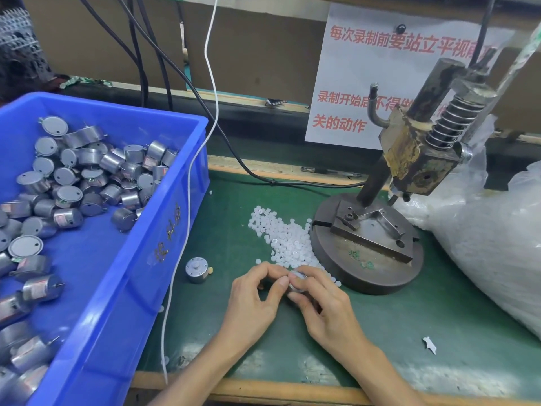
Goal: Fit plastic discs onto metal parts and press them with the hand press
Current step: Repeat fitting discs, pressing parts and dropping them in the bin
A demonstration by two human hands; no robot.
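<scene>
Right hand (319, 291) grips small motor (296, 282) just in front of hand press base (366, 259); left hand (253, 291) pinches its top, likely seating plastic disc, hidden by fingers. Loose disc pile (285, 240) against base's left rim. Keep disc square before pressing.

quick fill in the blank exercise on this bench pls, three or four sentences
1. The loose metal parts lie heaped in a ____ bin.
2. The white plastic discs lie on the green mat to the ____ of the hand press.
3. With the left hand and right hand, the number of hands gripping the held part is ____.
4. The sign behind the press has characters of the colour ____.

Missing words: blue, left, two, red.
</scene>
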